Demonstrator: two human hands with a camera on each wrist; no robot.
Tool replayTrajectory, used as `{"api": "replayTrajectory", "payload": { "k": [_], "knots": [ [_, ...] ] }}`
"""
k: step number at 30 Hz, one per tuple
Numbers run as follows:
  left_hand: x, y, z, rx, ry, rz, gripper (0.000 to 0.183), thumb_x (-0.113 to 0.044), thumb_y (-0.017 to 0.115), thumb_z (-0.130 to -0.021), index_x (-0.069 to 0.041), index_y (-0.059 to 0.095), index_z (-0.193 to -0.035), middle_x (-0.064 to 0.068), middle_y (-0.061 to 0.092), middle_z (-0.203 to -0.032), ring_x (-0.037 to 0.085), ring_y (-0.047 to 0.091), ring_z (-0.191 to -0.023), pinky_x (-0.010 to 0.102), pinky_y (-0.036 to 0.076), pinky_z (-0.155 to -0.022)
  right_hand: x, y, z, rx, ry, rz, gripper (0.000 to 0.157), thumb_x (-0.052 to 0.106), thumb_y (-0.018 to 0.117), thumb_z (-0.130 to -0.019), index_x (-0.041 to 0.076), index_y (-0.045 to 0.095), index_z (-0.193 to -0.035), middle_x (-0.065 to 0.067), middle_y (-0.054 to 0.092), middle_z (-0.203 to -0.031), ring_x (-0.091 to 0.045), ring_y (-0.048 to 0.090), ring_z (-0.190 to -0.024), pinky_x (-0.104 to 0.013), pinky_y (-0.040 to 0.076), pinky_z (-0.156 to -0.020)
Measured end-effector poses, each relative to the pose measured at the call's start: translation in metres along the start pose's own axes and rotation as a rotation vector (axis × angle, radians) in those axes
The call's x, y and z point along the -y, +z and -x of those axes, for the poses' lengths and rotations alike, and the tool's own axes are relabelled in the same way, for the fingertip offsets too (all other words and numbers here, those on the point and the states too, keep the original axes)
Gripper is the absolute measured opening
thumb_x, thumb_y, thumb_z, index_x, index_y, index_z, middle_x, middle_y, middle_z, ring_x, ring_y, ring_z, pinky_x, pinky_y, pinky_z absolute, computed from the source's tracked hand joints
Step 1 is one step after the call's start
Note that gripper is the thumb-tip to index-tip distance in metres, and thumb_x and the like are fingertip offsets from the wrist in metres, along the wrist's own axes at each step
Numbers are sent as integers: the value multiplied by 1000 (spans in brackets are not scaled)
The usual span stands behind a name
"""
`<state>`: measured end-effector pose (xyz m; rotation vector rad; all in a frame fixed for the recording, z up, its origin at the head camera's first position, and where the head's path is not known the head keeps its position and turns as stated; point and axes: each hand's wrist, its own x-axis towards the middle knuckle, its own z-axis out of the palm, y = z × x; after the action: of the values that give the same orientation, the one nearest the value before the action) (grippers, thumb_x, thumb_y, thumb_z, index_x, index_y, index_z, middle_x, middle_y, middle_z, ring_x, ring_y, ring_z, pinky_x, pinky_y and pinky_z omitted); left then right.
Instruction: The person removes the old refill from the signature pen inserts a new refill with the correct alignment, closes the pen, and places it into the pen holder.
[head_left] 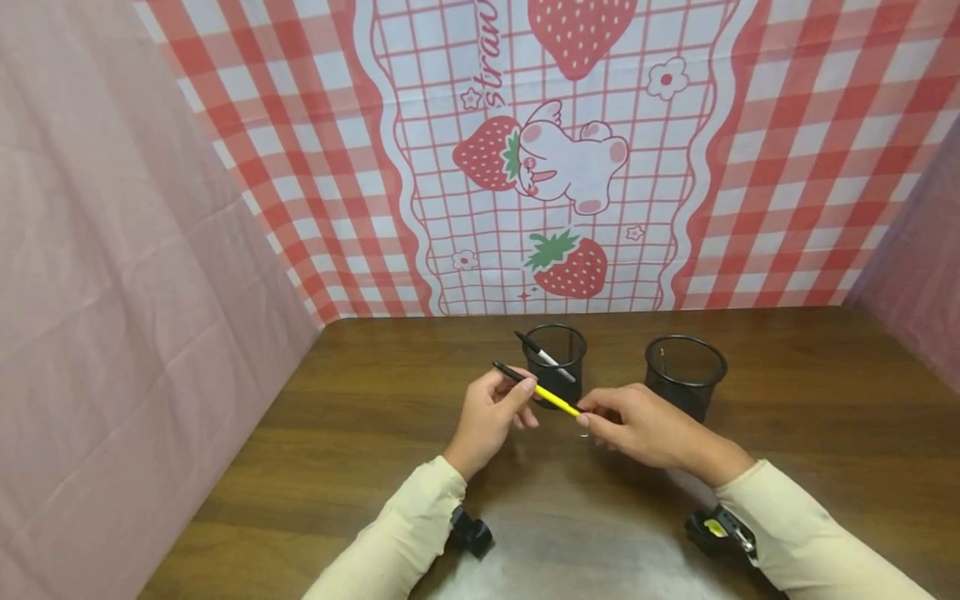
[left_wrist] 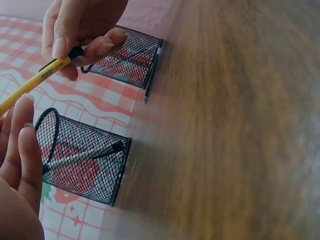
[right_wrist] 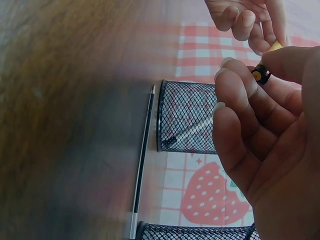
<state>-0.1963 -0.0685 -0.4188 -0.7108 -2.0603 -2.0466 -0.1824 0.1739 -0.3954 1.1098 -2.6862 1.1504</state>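
Note:
A yellow pen (head_left: pixel 557 399) with a black section at one end slants between both hands, above the table. My left hand (head_left: pixel 487 417) pinches it near the black section (head_left: pixel 508 372) between thumb and fingers. My right hand (head_left: pixel 645 429) pinches the other end, where a black clip piece (left_wrist: pixel 75 53) shows. From the right wrist view that end (right_wrist: pixel 260 74) is black with a yellow centre. On the table below lies a thin pen refill (right_wrist: pixel 144 155), dark inside with a pointed tip, mostly hidden by the right hand in the head view.
Behind the left hand stands a black mesh pen holder (head_left: pixel 555 329) with a white and black pen (head_left: pixel 551 360) leaning in it. A second mesh holder (head_left: pixel 686 383) stands behind the right hand. A checked strawberry cloth (head_left: pixel 487 250) hangs at the table's (head_left: pixel 360 358) far edge.

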Motion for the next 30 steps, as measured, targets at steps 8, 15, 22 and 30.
{"api": "replayTrajectory", "payload": {
  "k": [8,15,22,30],
  "knots": [
    [1,-3,0,-24,7,8,27,-17,64,-100,8,64,-109,35,64,-90,14,64,-54,24,51,-50,-3,-1,2,3,16,-4,20,23,64,-100,6,71,-106,5,67,-76,-4,60,-60,-25,53,-50],
    [-4,-2,-7,-98,30,-13,21,-13,65,-99,7,65,-104,17,69,-82,16,63,-52,32,53,-49,-3,-6,4,-36,59,75,13,23,67,-98,11,73,-98,14,64,-71,-3,59,-58,-24,51,-50],
    [-3,-5,-13,-180,36,22,23,-11,65,-99,11,64,-104,13,69,-80,16,61,-50,25,51,-48,-3,-5,4,-7,67,97,16,29,68,-97,14,73,-95,16,60,-69,-4,58,-59,-24,49,-51],
    [-3,-5,-21,-256,78,32,23,-12,65,-99,10,63,-101,10,67,-77,15,61,-50,25,51,-47,-6,-5,6,16,43,90,15,28,66,-99,16,73,-94,17,60,-69,-2,57,-60,-23,49,-53]
  ]
}}
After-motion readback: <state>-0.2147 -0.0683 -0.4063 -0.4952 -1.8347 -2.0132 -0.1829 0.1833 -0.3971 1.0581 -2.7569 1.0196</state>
